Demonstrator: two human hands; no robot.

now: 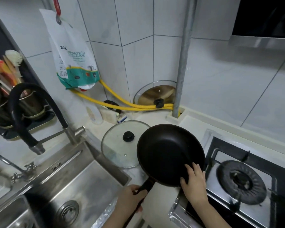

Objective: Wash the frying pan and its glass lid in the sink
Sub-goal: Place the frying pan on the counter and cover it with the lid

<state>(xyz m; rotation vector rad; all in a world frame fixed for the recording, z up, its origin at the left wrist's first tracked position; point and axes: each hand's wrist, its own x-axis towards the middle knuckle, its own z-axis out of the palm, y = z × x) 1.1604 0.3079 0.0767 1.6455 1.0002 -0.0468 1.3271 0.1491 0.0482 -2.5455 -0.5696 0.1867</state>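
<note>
A black frying pan [168, 152] is held above the counter between the sink and the stove, its inside facing me. My left hand [132, 198] is closed around its black handle at the lower middle. My right hand [193, 183] grips the pan's near right rim, fingers hooked over the edge. Flat on the counter just left of the pan lies the glass lid [120, 145] with a black knob, its right part hidden behind the pan. The steel sink [82, 183] lies lower left with nothing in its basin.
A black hose faucet [30, 119] arcs over the sink's back edge. A second lid [156, 94] leans in the tiled corner behind yellow hoses [122, 102]. The gas stove [242, 178] lies right. Bottles [95, 114] and a utensil rack [10, 99] stand at the back left.
</note>
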